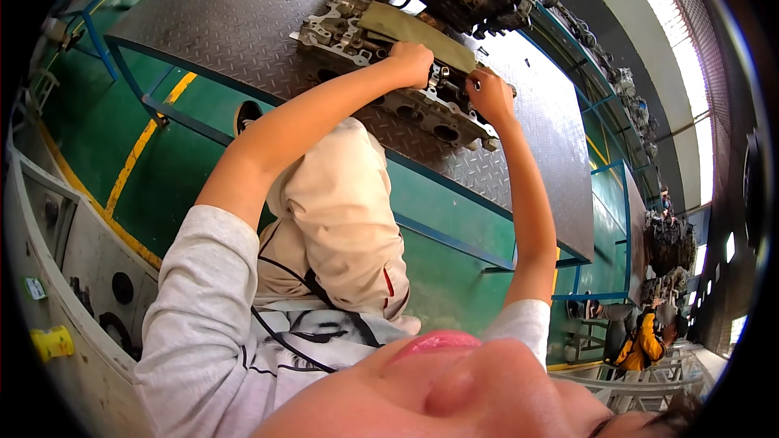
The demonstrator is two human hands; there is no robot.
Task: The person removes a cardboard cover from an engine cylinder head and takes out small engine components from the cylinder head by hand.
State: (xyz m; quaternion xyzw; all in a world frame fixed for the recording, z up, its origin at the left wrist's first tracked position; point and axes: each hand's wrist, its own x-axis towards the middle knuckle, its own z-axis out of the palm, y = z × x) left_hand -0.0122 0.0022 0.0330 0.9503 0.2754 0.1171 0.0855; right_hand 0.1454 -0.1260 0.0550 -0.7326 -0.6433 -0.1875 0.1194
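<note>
Arms outstretched over the bench's [219, 24] near edge, the left hand [412, 65] and right hand [490, 96] curl at the cylinder head [415, 108]; I cannot tell whether they grasp anything.

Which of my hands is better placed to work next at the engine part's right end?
Probably your right hand: it's close to that end of the engine part, while your left hand is nearer the middle, beside the olive strip.
</note>
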